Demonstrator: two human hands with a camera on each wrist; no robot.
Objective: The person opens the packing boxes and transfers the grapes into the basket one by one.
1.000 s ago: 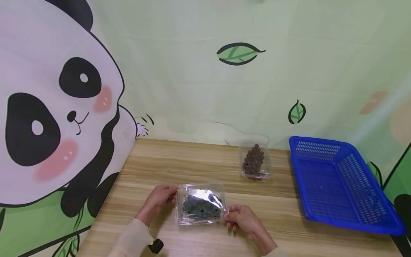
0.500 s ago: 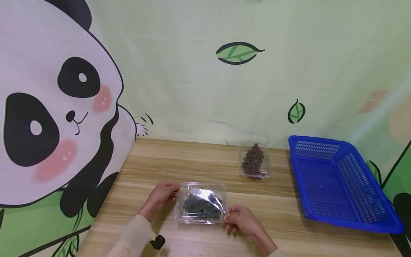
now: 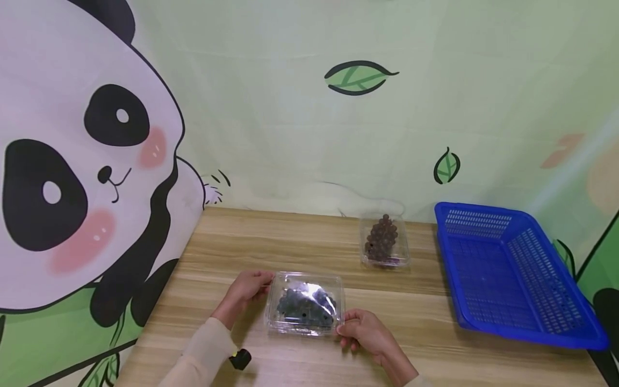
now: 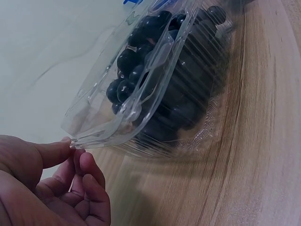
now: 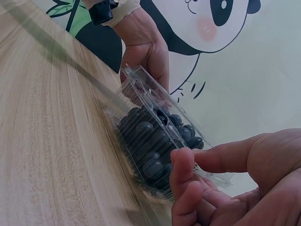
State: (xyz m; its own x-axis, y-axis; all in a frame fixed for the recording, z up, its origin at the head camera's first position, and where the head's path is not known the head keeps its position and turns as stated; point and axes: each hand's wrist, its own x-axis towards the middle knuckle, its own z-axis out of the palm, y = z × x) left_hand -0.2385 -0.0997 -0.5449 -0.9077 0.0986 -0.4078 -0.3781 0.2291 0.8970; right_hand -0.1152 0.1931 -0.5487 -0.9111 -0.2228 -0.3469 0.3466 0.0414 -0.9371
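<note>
A clear plastic clamshell box (image 3: 306,329) of dark grapes (image 3: 306,308) is between my hands, its lid down. At its far left corner, my left hand (image 3: 247,287) pinches the rim between thumb and finger. My right hand (image 3: 366,330) pinches the rim near the front right corner. Both grips show up close, on the left hand (image 4: 56,186) in the left wrist view and the right hand (image 5: 235,179) in the right wrist view. The box's base is at or just above the table; I cannot tell which.
Farther back stands another clear box (image 3: 403,258) with reddish-brown grapes (image 3: 382,241). A blue slotted plastic basket (image 3: 493,285) takes up the table's right side. The wooden table (image 3: 232,236) meets a panda-printed cloth backdrop (image 3: 271,134) behind.
The left hand has shifted slightly away and to the right, carrying the box's left end with it, so the box has turned a little. The right hand stays nearly in place.
</note>
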